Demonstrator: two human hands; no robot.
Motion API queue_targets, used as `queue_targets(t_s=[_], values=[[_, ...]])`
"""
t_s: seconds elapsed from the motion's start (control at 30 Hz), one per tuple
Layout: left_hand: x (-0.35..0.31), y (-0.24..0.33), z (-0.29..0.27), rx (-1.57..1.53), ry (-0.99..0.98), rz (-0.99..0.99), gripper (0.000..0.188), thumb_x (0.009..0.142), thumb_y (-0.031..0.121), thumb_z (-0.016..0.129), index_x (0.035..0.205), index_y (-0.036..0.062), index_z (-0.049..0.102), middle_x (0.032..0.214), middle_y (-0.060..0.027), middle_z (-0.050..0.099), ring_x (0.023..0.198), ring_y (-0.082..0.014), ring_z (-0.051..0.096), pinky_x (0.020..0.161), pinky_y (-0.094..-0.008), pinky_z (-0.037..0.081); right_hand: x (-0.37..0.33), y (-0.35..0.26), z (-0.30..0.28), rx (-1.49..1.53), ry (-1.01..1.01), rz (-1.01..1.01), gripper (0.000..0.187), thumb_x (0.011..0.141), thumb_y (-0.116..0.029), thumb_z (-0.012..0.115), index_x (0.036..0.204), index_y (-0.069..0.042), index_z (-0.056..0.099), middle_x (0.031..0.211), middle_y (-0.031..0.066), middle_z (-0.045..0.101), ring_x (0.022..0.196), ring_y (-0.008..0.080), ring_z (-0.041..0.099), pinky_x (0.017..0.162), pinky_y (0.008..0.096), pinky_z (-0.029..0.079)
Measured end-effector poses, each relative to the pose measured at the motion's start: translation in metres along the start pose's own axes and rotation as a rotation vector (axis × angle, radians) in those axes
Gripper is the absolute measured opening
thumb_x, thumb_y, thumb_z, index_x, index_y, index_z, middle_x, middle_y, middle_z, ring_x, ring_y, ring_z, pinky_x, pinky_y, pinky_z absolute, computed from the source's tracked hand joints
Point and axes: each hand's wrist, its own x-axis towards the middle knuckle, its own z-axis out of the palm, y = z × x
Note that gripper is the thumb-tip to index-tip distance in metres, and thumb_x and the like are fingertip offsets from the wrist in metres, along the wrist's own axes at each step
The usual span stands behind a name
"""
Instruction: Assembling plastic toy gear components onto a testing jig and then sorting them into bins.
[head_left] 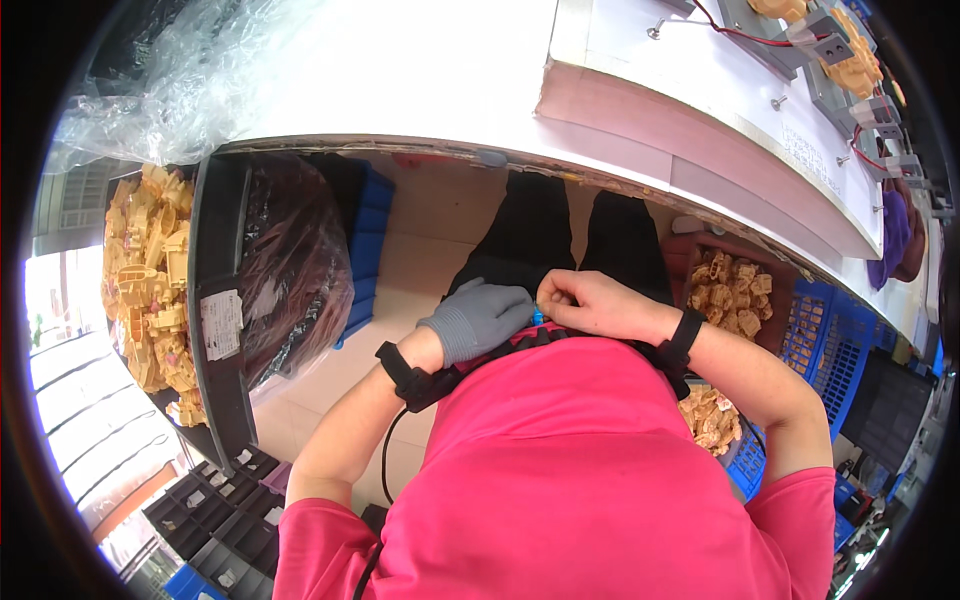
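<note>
My left hand (pixel 482 316), in a grey knitted glove, rests at my lap with its fingers curled together. Close beside it is my bare right hand (pixel 603 302), its thumb and fingers drawn together. A small blue thing (pixel 538 317) shows between the fingertips of the two hands; its kind is too small to tell. What lies under the gloved fingers is hidden. Both hands are just in front of my pink shirt (pixel 560 430), over the black trousers (pixel 520 230) and below the table's edge. Each wrist wears a black strap.
A white table (pixel 400 70) spans the front, with a fixture board (pixel 720 120) carrying clamps and red wires. Clear plastic wrap (pixel 160 90) lies at left. Tan moulded parts (pixel 150 280) fill a dark bin on the left; more lie in a box (pixel 735 295) at right beside blue crates (pixel 815 330).
</note>
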Motion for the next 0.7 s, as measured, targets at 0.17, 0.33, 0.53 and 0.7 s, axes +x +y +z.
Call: queue_targets(t_s=[0.17, 0.33, 0.53, 0.7], values=[[0.004, 0.008, -0.006, -0.028, -0.061, -0.1, 0.026, 0.095, 0.028, 0.044, 0.094, 0.0086, 0.061, 0.087, -0.0082, 0.061, 0.088, -0.0284, 0.058, 0.103, -0.042, 0.035, 0.002, 0.0, 0.002, -0.023, 0.023, -0.057, 0.011, 0.089, -0.013, 0.056, 0.09, -0.001, 0.057, 0.075, 0.0068, 0.061, 0.07, 0.0161, 0.059, 0.067, 0.0295, 0.048], [0.004, 0.002, 0.001, -0.064, -0.016, -0.144, 0.027, 0.094, 0.031, 0.045, 0.09, 0.0101, 0.063, 0.086, -0.0072, 0.064, 0.087, -0.028, 0.06, 0.099, -0.0411, 0.035, 0.006, 0.0, 0.003, -0.144, 0.058, -0.208, 0.008, 0.084, -0.009, 0.058, 0.085, -0.002, 0.056, 0.073, 0.0101, 0.06, 0.066, 0.0228, 0.058, 0.062, 0.0341, 0.046], [0.005, -0.008, 0.004, -0.093, -0.028, -0.128, 0.029, 0.094, 0.033, 0.044, 0.089, 0.0102, 0.062, 0.087, -0.0062, 0.065, 0.086, -0.0267, 0.06, 0.092, -0.0376, 0.038, 0.005, -0.005, 0.0, -0.177, -0.075, -0.259, 0.008, 0.085, -0.009, 0.057, 0.087, -0.002, 0.056, 0.075, 0.0095, 0.06, 0.066, 0.0237, 0.058, 0.062, 0.0352, 0.046], [0.002, -0.01, 0.002, -0.068, -0.026, -0.07, 0.028, 0.096, 0.03, 0.042, 0.094, 0.0104, 0.061, 0.092, -0.0057, 0.064, 0.088, -0.0257, 0.06, 0.092, -0.0376, 0.038, 0.004, -0.001, 0.002, -0.086, -0.05, -0.224, 0.012, 0.09, -0.013, 0.058, 0.091, -0.001, 0.056, 0.079, 0.0091, 0.063, 0.07, 0.021, 0.061, 0.065, 0.0332, 0.049]])
